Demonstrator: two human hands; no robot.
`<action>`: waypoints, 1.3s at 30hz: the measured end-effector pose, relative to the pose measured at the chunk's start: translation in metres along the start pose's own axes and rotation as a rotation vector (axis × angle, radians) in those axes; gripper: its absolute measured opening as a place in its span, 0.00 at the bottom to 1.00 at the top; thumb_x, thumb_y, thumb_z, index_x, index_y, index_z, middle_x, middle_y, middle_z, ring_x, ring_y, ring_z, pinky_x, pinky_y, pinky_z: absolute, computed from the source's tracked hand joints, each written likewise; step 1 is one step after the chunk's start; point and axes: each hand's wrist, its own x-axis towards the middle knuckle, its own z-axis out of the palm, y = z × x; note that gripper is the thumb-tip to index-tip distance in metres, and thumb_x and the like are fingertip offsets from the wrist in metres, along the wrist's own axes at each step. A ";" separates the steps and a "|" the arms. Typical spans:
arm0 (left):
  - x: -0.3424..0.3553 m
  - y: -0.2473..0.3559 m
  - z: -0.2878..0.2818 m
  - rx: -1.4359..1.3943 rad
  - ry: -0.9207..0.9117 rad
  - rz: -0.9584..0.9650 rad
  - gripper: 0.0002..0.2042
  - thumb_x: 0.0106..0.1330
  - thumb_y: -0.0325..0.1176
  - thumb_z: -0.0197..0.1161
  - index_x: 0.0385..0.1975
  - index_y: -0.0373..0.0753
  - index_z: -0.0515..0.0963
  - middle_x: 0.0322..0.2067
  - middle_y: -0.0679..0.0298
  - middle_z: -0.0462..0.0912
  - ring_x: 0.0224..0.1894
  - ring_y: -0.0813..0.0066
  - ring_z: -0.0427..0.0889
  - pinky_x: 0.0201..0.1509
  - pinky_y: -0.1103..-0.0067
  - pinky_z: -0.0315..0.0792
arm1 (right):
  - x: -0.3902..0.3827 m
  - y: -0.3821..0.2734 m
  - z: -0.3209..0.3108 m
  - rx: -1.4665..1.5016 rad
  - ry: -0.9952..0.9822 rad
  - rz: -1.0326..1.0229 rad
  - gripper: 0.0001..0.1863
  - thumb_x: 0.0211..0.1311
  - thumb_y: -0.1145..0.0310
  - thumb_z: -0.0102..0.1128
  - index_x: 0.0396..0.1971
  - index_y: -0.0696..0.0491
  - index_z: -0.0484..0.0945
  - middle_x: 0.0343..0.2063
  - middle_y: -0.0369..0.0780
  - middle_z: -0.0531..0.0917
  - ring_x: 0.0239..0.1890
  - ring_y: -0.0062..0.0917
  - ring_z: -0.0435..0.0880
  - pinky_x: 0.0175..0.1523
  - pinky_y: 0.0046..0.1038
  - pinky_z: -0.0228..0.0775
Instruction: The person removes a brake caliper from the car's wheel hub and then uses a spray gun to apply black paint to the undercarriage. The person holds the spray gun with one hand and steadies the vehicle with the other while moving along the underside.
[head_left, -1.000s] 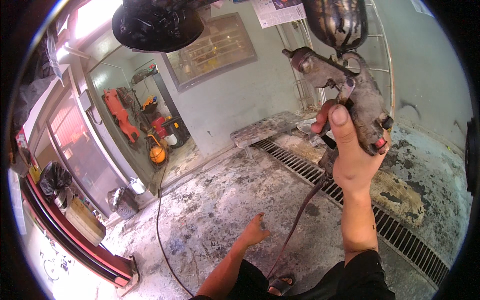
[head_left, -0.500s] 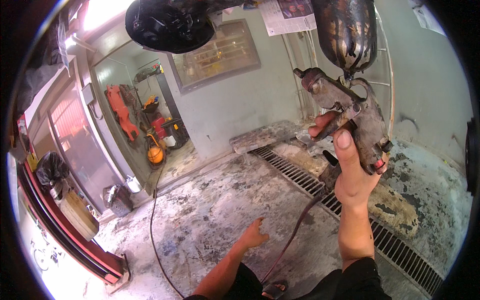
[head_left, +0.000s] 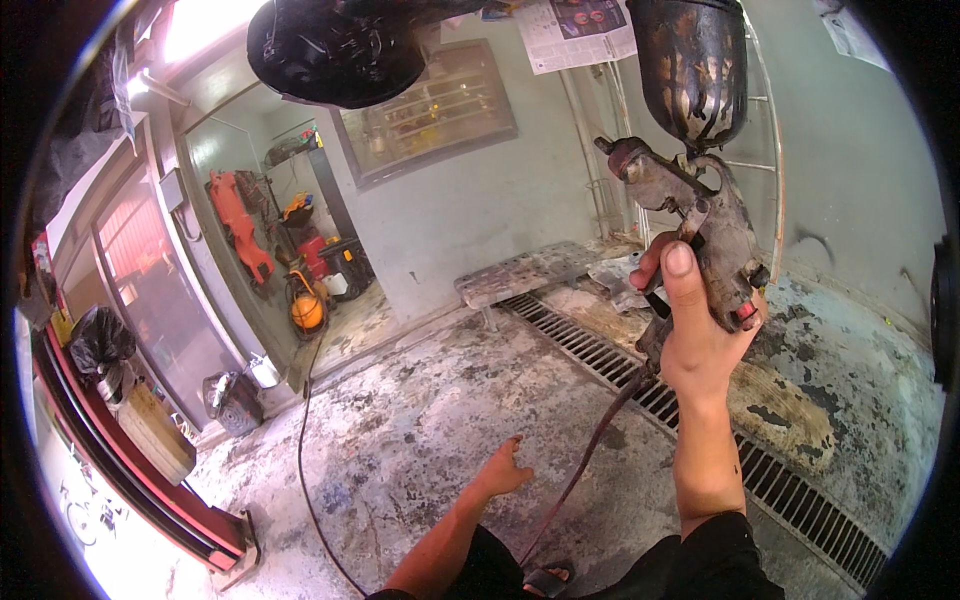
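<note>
Spray gun [head_left: 735,225] gripped in right hand [head_left: 700,345]; dark cup [head_left: 692,80] atop spray gun, hose [head_left: 596,435] below it; left hand [head_left: 503,470] empty, loosely outstretched, lower left of spray gun.

Grey wall [head_left: 545,175], floor [head_left: 420,400] (blotched dark), low bench [head_left: 525,272], framed window [head_left: 435,112]

From my remote station I log a mottled floor [head_left: 400,420], surface worn in dark patches. A slotted drain grate [head_left: 795,500] crosses it; a low speckled platform [head_left: 525,272] stands near the grate's far end. Grey wall [head_left: 430,225] behind, framed window [head_left: 428,110] in it. Through the doorway I note a long red board [head_left: 240,228] and an orange machine [head_left: 308,308]. Left: dark bin [head_left: 233,405], white container [head_left: 264,371] just beside it.
</note>
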 end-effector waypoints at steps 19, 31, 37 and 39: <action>-0.004 0.009 -0.003 0.004 -0.005 0.006 0.43 0.56 0.37 0.72 0.71 0.31 0.59 0.66 0.40 0.69 0.69 0.50 0.71 0.68 0.63 0.69 | -0.013 0.005 -0.006 0.335 -0.033 0.112 0.16 0.67 0.69 0.68 0.47 0.64 0.80 0.35 0.44 0.86 0.37 0.26 0.86 0.44 0.30 0.82; -0.016 0.028 -0.015 -0.024 -0.030 -0.028 0.41 0.57 0.32 0.69 0.71 0.33 0.58 0.67 0.42 0.68 0.70 0.50 0.70 0.68 0.65 0.70 | -0.006 0.044 0.003 0.191 -0.092 0.163 0.16 0.68 0.61 0.67 0.39 0.61 0.80 0.28 0.39 0.83 0.28 0.23 0.80 0.38 0.28 0.75; -0.020 0.029 -0.020 -0.022 -0.029 -0.058 0.41 0.57 0.33 0.70 0.73 0.39 0.58 0.66 0.42 0.70 0.66 0.44 0.74 0.65 0.63 0.72 | 0.009 0.070 0.010 0.203 -0.003 0.149 0.14 0.68 0.63 0.69 0.40 0.60 0.82 0.28 0.37 0.83 0.29 0.22 0.80 0.38 0.27 0.75; -0.021 0.027 -0.022 -0.024 -0.027 -0.049 0.42 0.57 0.33 0.70 0.73 0.39 0.58 0.66 0.42 0.70 0.66 0.44 0.74 0.65 0.63 0.72 | 0.017 0.078 0.010 0.172 -0.019 0.117 0.14 0.68 0.64 0.69 0.41 0.61 0.82 0.29 0.38 0.84 0.29 0.23 0.81 0.39 0.27 0.75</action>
